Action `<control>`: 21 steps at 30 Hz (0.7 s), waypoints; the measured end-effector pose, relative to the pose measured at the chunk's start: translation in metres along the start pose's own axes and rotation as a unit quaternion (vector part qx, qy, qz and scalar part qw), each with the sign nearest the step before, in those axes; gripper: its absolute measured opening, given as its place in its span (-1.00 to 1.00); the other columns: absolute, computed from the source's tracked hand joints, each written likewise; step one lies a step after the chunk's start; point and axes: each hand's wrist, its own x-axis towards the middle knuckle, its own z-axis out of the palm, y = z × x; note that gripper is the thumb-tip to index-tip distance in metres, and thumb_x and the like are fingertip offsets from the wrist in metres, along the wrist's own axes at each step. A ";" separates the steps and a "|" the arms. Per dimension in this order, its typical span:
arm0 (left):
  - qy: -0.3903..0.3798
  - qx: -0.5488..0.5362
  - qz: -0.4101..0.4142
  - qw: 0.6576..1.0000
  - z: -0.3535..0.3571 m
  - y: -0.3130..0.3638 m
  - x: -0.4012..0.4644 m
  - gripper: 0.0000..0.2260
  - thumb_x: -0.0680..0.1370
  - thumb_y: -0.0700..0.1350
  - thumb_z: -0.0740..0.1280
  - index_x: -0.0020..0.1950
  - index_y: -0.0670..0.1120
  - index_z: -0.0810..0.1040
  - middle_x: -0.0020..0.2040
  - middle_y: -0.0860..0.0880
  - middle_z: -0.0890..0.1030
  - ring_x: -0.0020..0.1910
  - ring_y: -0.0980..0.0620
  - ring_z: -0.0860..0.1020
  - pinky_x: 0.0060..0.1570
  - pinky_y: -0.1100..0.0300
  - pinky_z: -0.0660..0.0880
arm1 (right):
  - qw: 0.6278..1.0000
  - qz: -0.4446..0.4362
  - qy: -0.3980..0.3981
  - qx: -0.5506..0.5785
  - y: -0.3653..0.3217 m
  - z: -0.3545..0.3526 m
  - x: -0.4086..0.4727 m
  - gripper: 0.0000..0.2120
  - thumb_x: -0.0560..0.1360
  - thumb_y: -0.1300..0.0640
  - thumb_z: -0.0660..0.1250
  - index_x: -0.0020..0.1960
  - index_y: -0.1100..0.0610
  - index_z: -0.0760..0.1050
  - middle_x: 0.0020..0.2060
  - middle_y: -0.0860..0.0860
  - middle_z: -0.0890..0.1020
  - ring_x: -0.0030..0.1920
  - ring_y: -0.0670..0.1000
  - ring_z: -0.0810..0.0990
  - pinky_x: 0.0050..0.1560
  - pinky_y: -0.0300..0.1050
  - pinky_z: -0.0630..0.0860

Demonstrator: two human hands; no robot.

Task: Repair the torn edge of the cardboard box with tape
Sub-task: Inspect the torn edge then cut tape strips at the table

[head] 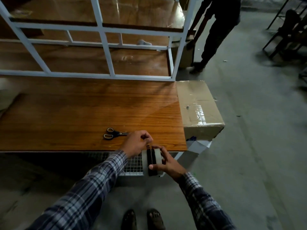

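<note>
A brown cardboard box (199, 105), patched on top with shiny clear tape, stands beside the right end of the wooden table (83, 113). My right hand (166, 163) grips a tape roll (152, 161) just off the table's front edge. Its fingers wrap round the roll's rim. My left hand (137, 143) is right above the roll, with fingertips pinched at the tape's loose end. Black-handled scissors (113, 133) lie on the table just left of my left hand.
A white metal frame with wooden shelves (106, 47) rises behind the table. A wire mesh panel (132, 165) hangs under the front edge. White paper (199, 146) lies below the box. A person (216, 30) stands on the concrete floor at the back right. My feet (142, 219) show below.
</note>
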 end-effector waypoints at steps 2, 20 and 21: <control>0.007 0.009 0.010 1.000 -0.003 0.002 -0.001 -0.93 0.64 -0.04 0.39 -0.04 0.08 0.62 -0.01 0.15 0.64 0.04 0.18 0.58 0.06 0.16 0.52 | 1.000 -0.002 -0.011 0.021 0.000 0.001 -0.001 -0.23 0.47 0.23 0.62 0.51 -0.15 0.32 0.43 0.04 0.48 0.30 0.01 0.60 0.14 -0.05 0.66; 0.045 0.125 0.131 0.982 -0.080 0.070 0.005 -0.94 0.61 -0.01 0.43 -0.05 0.06 0.65 -0.05 0.13 0.60 -0.01 0.20 0.50 -0.12 0.27 0.36 | 0.998 0.064 -0.007 -0.002 -0.010 0.000 0.005 -0.36 0.53 -0.27 0.48 0.51 -0.37 0.25 0.42 -0.01 0.50 0.26 0.02 0.60 -0.06 -0.01 0.73; 0.045 0.124 0.128 0.983 -0.080 0.068 0.004 -0.95 0.61 -0.03 0.43 -0.04 0.04 0.66 -0.05 0.13 0.60 -0.03 0.21 0.50 -0.14 0.32 0.33 | 0.998 0.065 -0.014 -0.012 -0.008 -0.003 0.004 -0.25 0.47 -0.30 0.53 0.54 -0.36 0.23 0.45 0.03 0.49 0.30 0.11 0.61 0.01 0.07 0.73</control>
